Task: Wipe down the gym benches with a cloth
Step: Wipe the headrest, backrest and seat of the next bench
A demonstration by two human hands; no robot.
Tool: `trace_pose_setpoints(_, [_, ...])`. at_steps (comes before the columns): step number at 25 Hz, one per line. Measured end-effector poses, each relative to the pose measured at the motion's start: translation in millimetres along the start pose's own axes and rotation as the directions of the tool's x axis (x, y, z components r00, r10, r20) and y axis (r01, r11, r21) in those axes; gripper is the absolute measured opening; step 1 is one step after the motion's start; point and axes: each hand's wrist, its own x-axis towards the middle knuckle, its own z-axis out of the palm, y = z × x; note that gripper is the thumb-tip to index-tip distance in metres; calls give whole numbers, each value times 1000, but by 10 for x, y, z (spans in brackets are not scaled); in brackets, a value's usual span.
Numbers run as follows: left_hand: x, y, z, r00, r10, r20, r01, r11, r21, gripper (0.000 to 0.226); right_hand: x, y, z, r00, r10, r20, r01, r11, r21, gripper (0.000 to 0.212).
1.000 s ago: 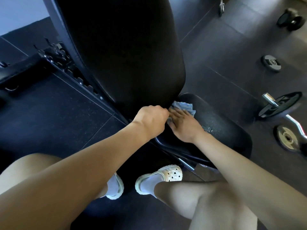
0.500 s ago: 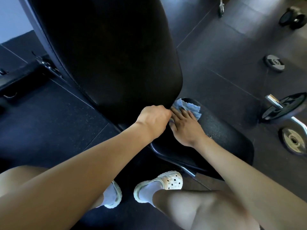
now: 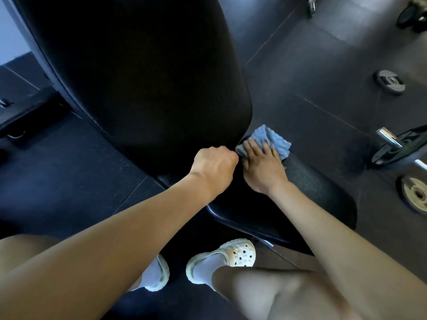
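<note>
A black gym bench fills the middle of the view, with a raised backrest [image 3: 150,77] and a seat pad [image 3: 312,188] below it. A crumpled blue cloth [image 3: 276,137] lies on the seat's far end, right by the gap under the backrest. My right hand [image 3: 263,167] presses on the cloth with straight, spread fingers. Just left of it, my left hand [image 3: 213,167] is curled at the backrest's lower edge and seems to grip it, with the fingertips hidden underneath.
Weight plates [image 3: 390,82] [image 3: 414,195] lie on the dark rubber floor to the right, beside a loaded barbell end [image 3: 392,144]. A dumbbell [image 3: 413,13] sits at the top right. Black equipment [image 3: 20,112] stands at left. My feet in white clogs [image 3: 231,255] are below the seat.
My right hand has slid the cloth along the seat's far end, away from me and to the right. My left hand has stayed at the backrest's lower edge.
</note>
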Motion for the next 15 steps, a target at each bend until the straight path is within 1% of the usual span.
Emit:
trace_pose_setpoints(1, [17,20,9,1000,-12,-1,12,1000,10,19,-137,33,14,998,-62,-5,62,998,-10,60])
trace_pose_setpoints(2, [36,42,13,1000,-23,1,23,1000,15,18,-162,101,-1,996,-94,3,94,996,-4,59])
trace_pose_setpoints(5, [67,72,4,999,-35,21,35,999,7,19,190,237,-91,995,-100,-2,100,995,17,55])
trace_pose_setpoints(7, [63,20,0,999,-25,33,26,999,-27,18,552,213,-153,999,-39,21,39,999,33,54])
trace_pose_setpoints(9, [27,-59,3,999,1,54,3,997,-71,20,823,151,-230,994,44,96,-48,998,36,54])
trace_pose_setpoints(10, [-1,-94,0,998,16,69,-10,996,-87,23,875,121,-250,991,56,123,-58,998,15,54])
trace_pose_setpoints(11, [-35,-124,-5,996,29,85,-20,995,-96,25,864,98,-251,991,45,124,-45,999,-4,52])
trace_pose_setpoints(12, [-66,-144,-15,995,39,95,-30,995,-99,27,801,83,-245,995,17,97,-16,1000,-9,51])
trace_pose_setpoints(14, [-138,-157,-32,994,50,99,-40,994,-99,27,589,46,-206,998,-47,37,46,999,13,50])
trace_pose_setpoints(15, [-184,-154,-37,994,50,102,-39,994,-101,27,477,13,-190,997,-76,33,75,997,23,49])
